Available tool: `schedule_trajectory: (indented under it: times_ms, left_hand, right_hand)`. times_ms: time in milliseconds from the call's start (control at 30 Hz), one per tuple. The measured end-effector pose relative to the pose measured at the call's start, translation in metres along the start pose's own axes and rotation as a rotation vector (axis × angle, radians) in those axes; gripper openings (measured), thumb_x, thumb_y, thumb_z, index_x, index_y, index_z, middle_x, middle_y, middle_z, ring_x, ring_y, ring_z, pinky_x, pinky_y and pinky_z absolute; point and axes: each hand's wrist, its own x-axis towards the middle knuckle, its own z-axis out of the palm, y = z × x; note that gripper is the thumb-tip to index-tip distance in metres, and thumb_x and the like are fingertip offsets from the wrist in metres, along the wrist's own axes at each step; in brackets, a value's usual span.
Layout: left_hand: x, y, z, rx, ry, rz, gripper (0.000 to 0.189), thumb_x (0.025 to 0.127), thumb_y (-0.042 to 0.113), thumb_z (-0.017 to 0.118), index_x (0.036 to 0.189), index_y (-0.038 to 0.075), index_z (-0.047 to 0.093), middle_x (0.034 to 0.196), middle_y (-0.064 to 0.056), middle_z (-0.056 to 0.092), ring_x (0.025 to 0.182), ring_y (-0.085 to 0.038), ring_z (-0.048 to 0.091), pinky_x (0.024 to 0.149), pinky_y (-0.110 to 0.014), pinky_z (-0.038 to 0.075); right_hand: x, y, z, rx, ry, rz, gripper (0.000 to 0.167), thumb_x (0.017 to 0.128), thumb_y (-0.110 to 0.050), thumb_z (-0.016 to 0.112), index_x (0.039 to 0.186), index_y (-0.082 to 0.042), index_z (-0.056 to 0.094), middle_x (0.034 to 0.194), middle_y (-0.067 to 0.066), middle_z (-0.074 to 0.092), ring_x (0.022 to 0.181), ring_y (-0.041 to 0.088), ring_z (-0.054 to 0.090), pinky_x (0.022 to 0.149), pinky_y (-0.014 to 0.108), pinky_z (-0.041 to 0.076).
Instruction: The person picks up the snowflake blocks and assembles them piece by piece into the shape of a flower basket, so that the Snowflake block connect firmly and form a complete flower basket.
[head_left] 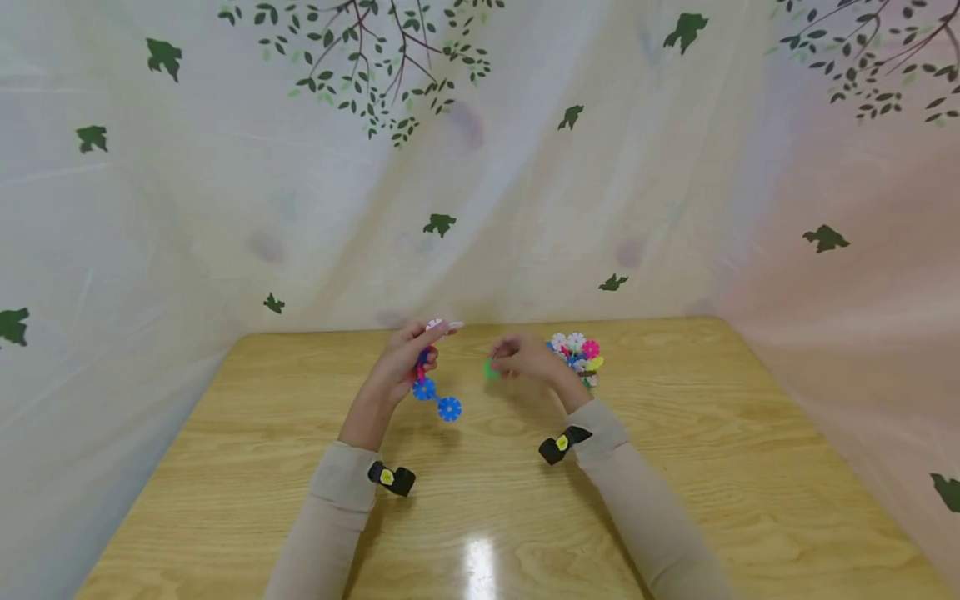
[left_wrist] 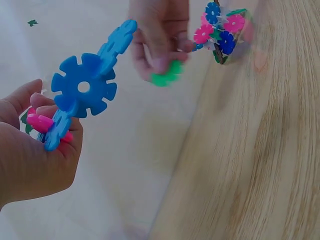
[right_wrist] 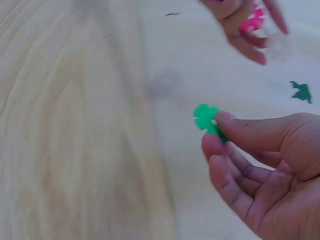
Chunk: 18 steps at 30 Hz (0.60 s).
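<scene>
My left hand [head_left: 400,361] grips a chain of joined snowflake discs above the table. Blue snowflake discs [left_wrist: 84,86] hang from its lower end, pink ones [left_wrist: 40,121] sit between the fingers, and a white one [right_wrist: 280,47] sticks out beyond the fingertips. Opposite it, my right hand [head_left: 528,358] pinches a single green snowflake disc [right_wrist: 206,119] between thumb and forefinger. In the head view the green disc is blurred and stands apart from the chain.
A pile of mixed snowflake discs [head_left: 576,350], white, pink, blue and yellow, lies on the wooden table [head_left: 480,483] just beyond my right wrist. A pale curtain [head_left: 360,208] printed with leaves hangs behind the table's far edge.
</scene>
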Motion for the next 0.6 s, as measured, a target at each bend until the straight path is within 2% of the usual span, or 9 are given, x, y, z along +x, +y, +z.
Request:
schedule_trajectory:
  times_ms: [167, 300, 367, 600]
  left_hand:
    - [0.000, -0.002, 0.002, 0.011, -0.009, -0.003, 0.015, 0.103, 0.024, 0.062, 0.109, 0.011, 0.064, 0.099, 0.006, 0.065, 0.058, -0.003, 0.043, 0.052, -0.015, 0.037]
    - [0.001, -0.003, 0.003, 0.026, -0.005, -0.007, 0.015, 0.103, 0.024, 0.062, 0.110, 0.011, 0.064, 0.098, 0.006, 0.062, 0.059, -0.003, 0.044, 0.052, -0.015, 0.038]
    - [0.000, -0.003, 0.004, 0.035, -0.007, -0.003, 0.015, 0.103, 0.024, 0.062, 0.110, 0.011, 0.064, 0.098, 0.006, 0.062, 0.059, -0.003, 0.044, 0.052, -0.015, 0.038]
    - [-0.001, -0.004, 0.007, 0.032, -0.019, -0.007, 0.009, 0.102, 0.023, 0.063, 0.105, 0.014, 0.065, 0.094, 0.007, 0.063, 0.058, -0.004, 0.044, 0.053, -0.016, 0.039]
  right_hand:
    - [-0.004, -0.020, 0.000, 0.248, 0.195, -0.131, 0.024, 0.097, -0.006, 0.068, 0.117, 0.007, 0.067, 0.095, 0.013, 0.073, 0.075, 0.012, 0.070, 0.074, 0.039, 0.063]
    - [-0.006, -0.032, 0.005, 0.400, 0.293, -0.179, 0.024, 0.097, -0.005, 0.069, 0.117, 0.008, 0.067, 0.091, 0.004, 0.073, 0.075, 0.011, 0.073, 0.074, 0.034, 0.063]
    - [-0.007, -0.035, 0.008, 0.444, 0.321, -0.189, 0.024, 0.096, -0.004, 0.068, 0.117, 0.009, 0.066, 0.088, -0.001, 0.072, 0.074, 0.011, 0.073, 0.074, 0.033, 0.063]
    - [-0.010, -0.037, 0.016, 0.530, 0.344, -0.187, 0.022, 0.095, 0.002, 0.067, 0.114, 0.013, 0.063, 0.084, 0.000, 0.071, 0.073, 0.011, 0.072, 0.072, 0.028, 0.063]
